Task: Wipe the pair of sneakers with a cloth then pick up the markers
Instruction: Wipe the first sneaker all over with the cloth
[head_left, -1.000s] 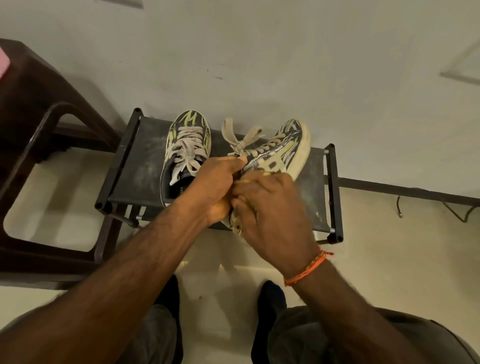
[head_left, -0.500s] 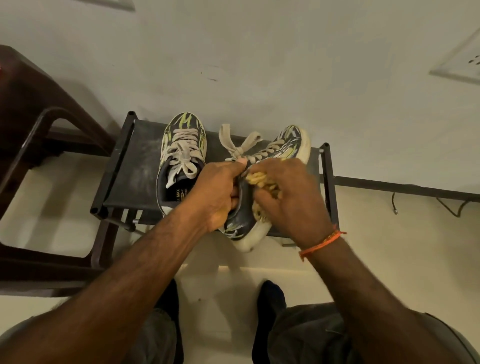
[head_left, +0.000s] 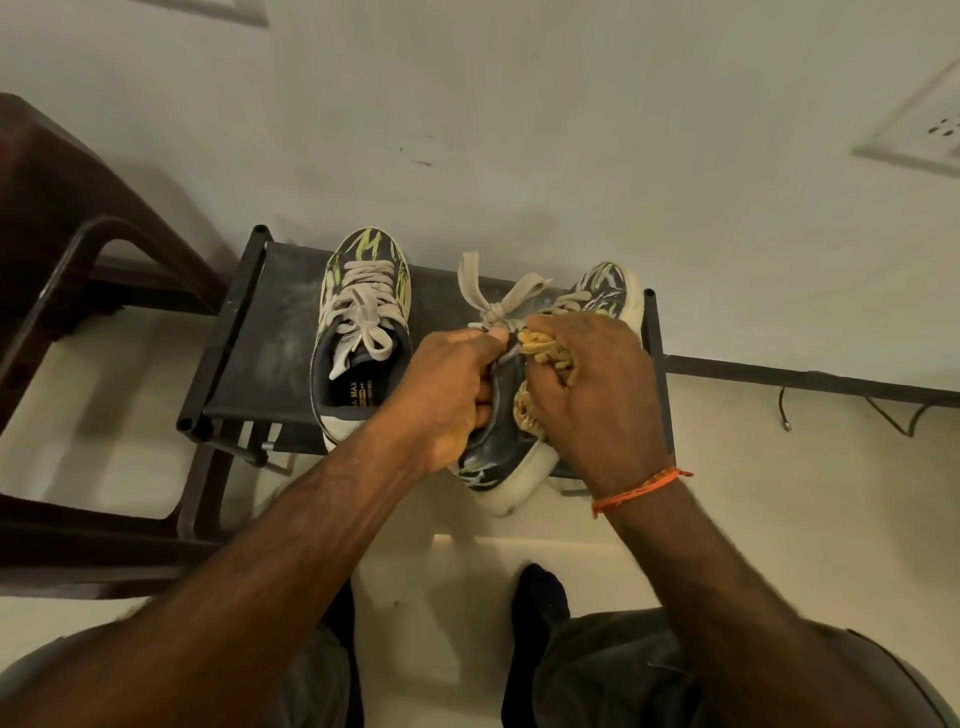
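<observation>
A: Dark trousers and socks nearest the camera, both arms reaching out over them. What's each hand doing?

B: Left hand (head_left: 447, 395) is clamped on the right shoe (head_left: 498, 457) at the collar, tilting it sole-out, heel hanging off the rack (head_left: 270, 332) edge. Probably to steady it and expose the side panel.

A: Right?

B: Right hand (head_left: 592, 400) is clenched around the cloth (head_left: 540, 353), bunched yellow, pressed on the shoe's side. A wad likely gives firmer rubbing than a flat sheet.

A: Other one?

B: Left shoe (head_left: 363, 332) sits flat on the rack, just beside, toe to the wall, untouched. Parked there to keep the pair together, I'd guess.

A: Markers?

B: None in view. Wiping step looks mid-way; pickup not started.

A: Anything else?

B: Brown chair (head_left: 78, 270) off left, well apart.
</observation>
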